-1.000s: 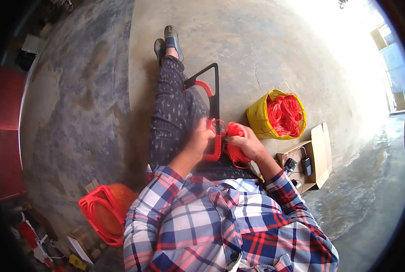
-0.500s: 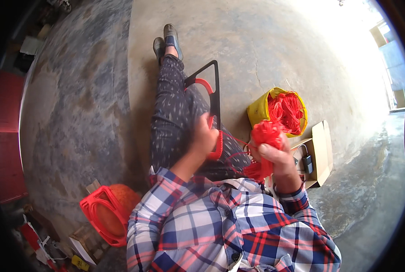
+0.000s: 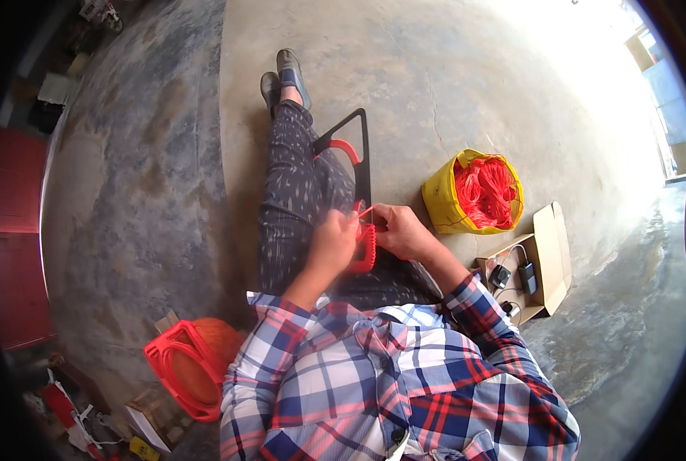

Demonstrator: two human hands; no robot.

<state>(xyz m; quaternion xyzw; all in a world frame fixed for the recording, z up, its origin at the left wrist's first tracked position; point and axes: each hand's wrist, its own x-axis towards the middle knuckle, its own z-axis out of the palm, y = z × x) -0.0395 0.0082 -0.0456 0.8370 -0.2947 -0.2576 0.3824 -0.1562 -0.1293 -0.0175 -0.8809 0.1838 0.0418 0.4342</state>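
Observation:
A black and red open frame point(image 3: 363, 169) lies across my thighs, its near end closely wrapped in red cord point(image 3: 370, 253). At that end my left hand point(image 3: 333, 242) is closed, its fingers pinching beside the frame. My right hand point(image 3: 406, 231) faces it from the other side, with thumb and fingers pinched on a short stretch of red cord point(image 3: 367, 210) running between the hands. Fingertips of both hands partly cover each other and the frame's edge. The red bundle seen earlier is out of sight.
Right of my legs stands a yellow bucket point(image 3: 444, 206) full of red cord hanks point(image 3: 484, 192). Nearer is an open cardboard box point(image 3: 550, 253) with small black devices and cables. An orange-red stool-like object point(image 3: 193, 369) sits at my left. A red panel point(image 3: 12, 238) is at far left.
My right hand has moved left from beside the bucket to the frame. It has let go of the red bundle and now pinches cord. My left hand stays at the frame.

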